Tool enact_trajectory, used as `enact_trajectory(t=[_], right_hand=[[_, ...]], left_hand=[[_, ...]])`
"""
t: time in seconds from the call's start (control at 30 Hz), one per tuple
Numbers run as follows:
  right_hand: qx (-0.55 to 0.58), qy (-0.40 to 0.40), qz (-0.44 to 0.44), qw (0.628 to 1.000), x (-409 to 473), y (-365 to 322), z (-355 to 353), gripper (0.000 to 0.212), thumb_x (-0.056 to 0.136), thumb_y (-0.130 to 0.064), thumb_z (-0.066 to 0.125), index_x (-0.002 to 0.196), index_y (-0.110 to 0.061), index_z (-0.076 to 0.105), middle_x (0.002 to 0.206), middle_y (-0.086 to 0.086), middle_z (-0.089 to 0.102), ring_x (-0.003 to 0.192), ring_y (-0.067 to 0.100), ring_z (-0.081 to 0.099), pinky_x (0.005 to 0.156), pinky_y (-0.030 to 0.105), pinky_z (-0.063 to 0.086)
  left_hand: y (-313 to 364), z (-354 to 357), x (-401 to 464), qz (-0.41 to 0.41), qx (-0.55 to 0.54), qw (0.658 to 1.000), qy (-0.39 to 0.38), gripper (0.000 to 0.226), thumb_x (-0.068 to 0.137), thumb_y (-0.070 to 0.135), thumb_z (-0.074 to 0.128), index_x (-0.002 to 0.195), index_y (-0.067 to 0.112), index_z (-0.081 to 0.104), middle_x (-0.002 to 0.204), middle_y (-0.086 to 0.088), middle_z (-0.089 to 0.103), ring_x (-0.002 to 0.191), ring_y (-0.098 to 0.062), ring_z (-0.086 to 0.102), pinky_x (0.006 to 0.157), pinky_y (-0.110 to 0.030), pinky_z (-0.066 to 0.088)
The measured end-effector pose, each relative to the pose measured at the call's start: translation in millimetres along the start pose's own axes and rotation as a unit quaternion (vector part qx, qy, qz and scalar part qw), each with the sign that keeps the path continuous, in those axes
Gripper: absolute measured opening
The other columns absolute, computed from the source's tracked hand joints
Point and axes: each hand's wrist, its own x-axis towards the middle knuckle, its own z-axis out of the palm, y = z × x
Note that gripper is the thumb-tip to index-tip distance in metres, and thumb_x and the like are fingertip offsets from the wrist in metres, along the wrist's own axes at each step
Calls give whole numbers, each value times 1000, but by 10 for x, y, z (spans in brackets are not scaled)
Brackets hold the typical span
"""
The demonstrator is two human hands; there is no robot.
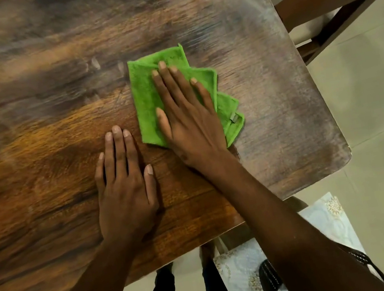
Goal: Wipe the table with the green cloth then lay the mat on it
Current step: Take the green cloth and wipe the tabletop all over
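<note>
The folded bright-green microfibre cloth lies flat on the dark, streaky-grained wooden table, toward its right edge and roughly midway between the near and far edges. The right hand presses down on it with fingers straight and slightly spread, palm flat, so the cloth is pinned under the hand rather than pinched. The left hand rests palm-down on the bare wood just beside the cloth, nearer the near edge, its fingers straight and together and holding nothing. The cloth looks soft, thin and light, folded into several layers whose hemmed corners fan out on the side toward the right edge; it should bunch or unfold easily, so a flat, broad palm over the middle of the fold seems the best hold for wiping, while a pinch at the stacked corners would serve for lifting it away. The table's right side carries a pale, hazy film, which suggests wiping there is not finished. Below the near right corner, off the table, sits a pale sheet with a gold floral pattern; it is possibly the mat, though the right forearm and a dark strap hide much of it. If so, it looks thin and flexible and would be best lifted by two corners.
</note>
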Motion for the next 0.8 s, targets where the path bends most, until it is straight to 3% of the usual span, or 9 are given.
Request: enact_trajectory(t=[0.3, 0.43, 0.63, 0.8], right_hand=[[-4, -26, 20, 999, -1554, 397, -37, 69, 110, -39, 34, 173, -22, 13, 182, -3, 6, 168, 14, 10, 133, 46, 19], [-12, -7, 26, 1000, -1114, 352, -30, 69, 110, -39, 34, 173, -21, 15, 181, -2, 10, 168, 14, 11, 133, 47, 22], [-13, 6, 27, 1000, 92, 265, -92, 66, 111, -40, 27, 173, -21, 14, 181, -3, 10, 168, 12, 9, 134, 42, 14], [-9, 30, 29, 999, -302, 320, -44, 65, 112, -37, 30, 173, -18, 17, 181, 0, 13, 168, 15, 11, 134, 45, 17]], left_hand=[[-10, 30, -5, 1, -14, 1000, 7, 71, 111, 37, 26, 172, 7, 8, 182, -9, 1, 169, -23, 1, 135, -47, 10], [-15, 40, 19, -1, -11, 1000, 5, 71, 111, 37, 27, 172, 7, 8, 181, -10, 1, 169, -23, 1, 136, -47, 11], [-14, 20, 15, 3, -2, 1000, 11, 71, 111, 37, 26, 172, 7, 7, 181, -11, 3, 169, -23, 1, 135, -49, 13], [-17, 31, 3, 4, 4, 1000, 18, 71, 111, 37, 27, 172, 7, 8, 181, -12, 4, 169, -22, 2, 135, -46, 10]])
